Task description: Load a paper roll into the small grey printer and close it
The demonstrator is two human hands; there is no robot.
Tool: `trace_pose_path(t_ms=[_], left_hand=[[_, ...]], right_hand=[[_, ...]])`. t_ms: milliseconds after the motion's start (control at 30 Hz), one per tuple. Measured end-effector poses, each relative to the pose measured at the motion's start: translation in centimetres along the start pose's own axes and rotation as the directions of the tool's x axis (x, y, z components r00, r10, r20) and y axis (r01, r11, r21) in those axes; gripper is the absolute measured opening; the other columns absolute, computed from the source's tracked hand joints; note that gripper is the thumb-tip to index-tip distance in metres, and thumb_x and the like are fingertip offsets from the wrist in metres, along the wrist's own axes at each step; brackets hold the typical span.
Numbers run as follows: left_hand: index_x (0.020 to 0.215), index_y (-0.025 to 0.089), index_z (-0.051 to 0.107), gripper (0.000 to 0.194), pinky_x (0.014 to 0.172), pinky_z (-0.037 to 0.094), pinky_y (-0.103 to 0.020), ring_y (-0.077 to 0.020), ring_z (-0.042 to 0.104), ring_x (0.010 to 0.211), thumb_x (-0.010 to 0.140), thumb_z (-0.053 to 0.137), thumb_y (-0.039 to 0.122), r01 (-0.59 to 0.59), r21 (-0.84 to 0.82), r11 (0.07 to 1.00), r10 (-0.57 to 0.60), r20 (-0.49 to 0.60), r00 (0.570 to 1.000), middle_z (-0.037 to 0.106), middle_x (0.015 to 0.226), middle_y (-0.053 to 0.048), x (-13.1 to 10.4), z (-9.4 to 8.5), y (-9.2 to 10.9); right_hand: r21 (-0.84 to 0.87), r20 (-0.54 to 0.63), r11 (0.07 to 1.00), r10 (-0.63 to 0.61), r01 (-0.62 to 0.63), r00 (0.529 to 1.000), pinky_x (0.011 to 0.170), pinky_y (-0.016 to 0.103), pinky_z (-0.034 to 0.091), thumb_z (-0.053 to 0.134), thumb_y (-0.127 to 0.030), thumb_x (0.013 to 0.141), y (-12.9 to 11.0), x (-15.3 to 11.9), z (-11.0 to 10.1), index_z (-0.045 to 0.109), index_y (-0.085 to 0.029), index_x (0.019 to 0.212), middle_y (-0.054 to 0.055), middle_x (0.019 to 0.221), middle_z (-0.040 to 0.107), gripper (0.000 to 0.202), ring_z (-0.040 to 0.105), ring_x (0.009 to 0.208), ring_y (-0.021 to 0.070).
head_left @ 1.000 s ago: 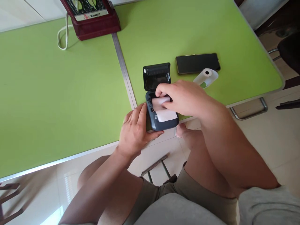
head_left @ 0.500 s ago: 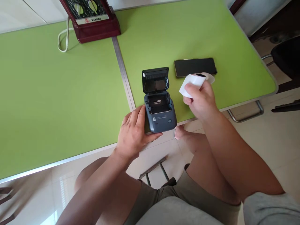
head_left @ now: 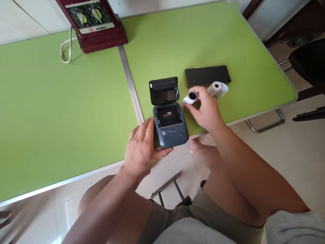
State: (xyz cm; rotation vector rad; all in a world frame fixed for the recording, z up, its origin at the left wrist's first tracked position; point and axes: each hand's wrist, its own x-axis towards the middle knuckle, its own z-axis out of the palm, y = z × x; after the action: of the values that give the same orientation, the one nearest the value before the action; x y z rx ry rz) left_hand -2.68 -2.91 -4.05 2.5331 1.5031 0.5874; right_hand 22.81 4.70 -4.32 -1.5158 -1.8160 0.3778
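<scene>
A small dark blue-grey printer (head_left: 172,135) stands at the table's front edge. Its black lid (head_left: 164,91) is raised, and the compartment inside shows a small label but no roll. My left hand (head_left: 141,147) is closed round the printer's left side and front, with the thumb along the front. Just right of the lid, my right hand (head_left: 204,108) pinches a white paper roll (head_left: 190,98) whose dark core faces up. A second white roll (head_left: 217,87), with a loose strip of paper, sits behind that hand, near the phone.
A black phone (head_left: 207,75) lies flat behind the rolls. At the back left, a dark red appliance (head_left: 101,39) with two dials and a white cord (head_left: 70,47) stands on the green table (head_left: 63,112). A dark chair (head_left: 308,62) is at the right.
My right hand has moved left towards the printer and turned the roll, so its core now shows. The second roll has come into clearer view. My left hand stays on the printer.
</scene>
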Motion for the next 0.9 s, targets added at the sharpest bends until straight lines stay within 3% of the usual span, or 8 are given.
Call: trace_pose_path(t_ms=[100,200,267,400,533,700,800,900], left_hand=[[0.157,0.014,0.036,0.101,0.11,0.054,-0.051,-0.0368,0.065,0.13,0.086,0.064,0.08,0.003,-0.012,1.0,-0.003,0.002,1.0,0.063,0.144,-0.023,0.0,0.0,0.0],[0.156,0.013,0.038,0.099,0.11,0.054,-0.05,-0.036,0.066,0.129,0.086,0.065,0.078,0.002,-0.019,1.0,-0.002,-0.002,1.0,0.064,0.143,-0.023,0.0,-0.1,0.1],[0.153,0.01,0.041,0.097,0.109,0.054,-0.05,-0.0357,0.066,0.128,0.088,0.064,0.077,0.001,-0.011,1.0,-0.001,-0.005,1.0,0.064,0.141,-0.024,0.0,0.0,0.1],[0.153,0.009,0.042,0.098,0.108,0.055,-0.051,-0.0367,0.067,0.127,0.088,0.059,0.081,0.003,-0.001,1.0,-0.003,-0.029,1.0,0.064,0.14,-0.025,0.0,0.1,0.1],[0.152,0.008,0.043,0.1,0.108,0.055,-0.051,-0.0368,0.066,0.127,0.089,0.052,0.085,-0.005,0.013,1.0,0.006,-0.033,0.999,0.065,0.139,-0.025,0.1,0.2,0.1],[0.153,0.01,0.041,0.1,0.108,0.055,-0.051,-0.0364,0.066,0.128,0.088,0.053,0.086,0.002,0.016,1.0,-0.002,-0.019,1.0,0.064,0.14,-0.024,0.1,0.2,0.0],[0.154,0.01,0.041,0.101,0.108,0.055,-0.052,-0.0364,0.067,0.126,0.087,0.055,0.085,0.0,0.008,1.0,0.0,-0.026,1.0,0.064,0.14,-0.025,0.1,0.3,-0.1],[0.156,0.012,0.039,0.101,0.109,0.055,-0.053,-0.0371,0.066,0.128,0.086,0.061,0.082,0.009,-0.008,1.0,-0.009,-0.015,1.0,0.064,0.142,-0.024,0.0,0.3,-0.1]], right_hand=[[-0.017,-0.016,0.998,-0.067,0.067,0.998,0.09,0.049,0.058,0.069,-0.027,0.086,-0.9,-0.4,-1.1,0.059,-0.025,0.121,0.008,0.117,0.076,0.037,0.072,0.101,0.0294],[-0.103,-0.226,0.983,-0.172,0.152,0.959,0.101,0.05,0.056,0.063,-0.028,0.091,-0.6,-0.7,-3.3,0.061,-0.027,0.117,0.011,0.118,0.072,0.027,0.07,0.114,0.0301],[-0.183,-0.386,0.978,-0.169,0.104,0.907,0.105,0.051,0.053,0.06,-0.027,0.091,0.8,-0.4,-4.3,0.06,-0.027,0.118,0.013,0.117,0.068,0.027,0.067,0.118,0.0304],[-0.049,-0.371,0.998,0.022,-0.043,0.929,0.103,0.052,0.056,0.071,-0.029,0.075,4.9,0.9,-3.9,0.054,-0.022,0.134,0.018,0.135,0.057,0.061,0.067,0.119,0.0314],[-0.069,-0.268,0.988,0.116,-0.139,0.956,0.098,0.051,0.056,0.076,-0.027,0.072,6.6,1.5,-2.6,0.055,-0.021,0.131,0.013,0.116,0.065,0.064,0.067,0.108,0.0297],[0.008,-0.252,0.984,0.176,-0.18,0.952,0.085,0.049,0.058,0.077,-0.029,0.072,6.0,1.4,-2.6,0.051,-0.025,0.132,0.007,0.105,0.069,0.066,0.069,0.087,0.0259],[0.062,-0.321,0.994,0.104,-0.088,0.941,0.085,0.048,0.058,0.074,-0.032,0.078,4.5,1.3,-3.1,0.051,-0.025,0.125,0.011,0.111,0.07,0.053,0.071,0.096,0.028],[0.037,-0.382,0.999,-0.017,0.034,0.924,0.089,0.05,0.059,0.067,-0.033,0.088,1.2,0.7,-3.5,0.056,-0.028,0.119,0.01,0.112,0.071,0.034,0.072,0.104,0.0303]])
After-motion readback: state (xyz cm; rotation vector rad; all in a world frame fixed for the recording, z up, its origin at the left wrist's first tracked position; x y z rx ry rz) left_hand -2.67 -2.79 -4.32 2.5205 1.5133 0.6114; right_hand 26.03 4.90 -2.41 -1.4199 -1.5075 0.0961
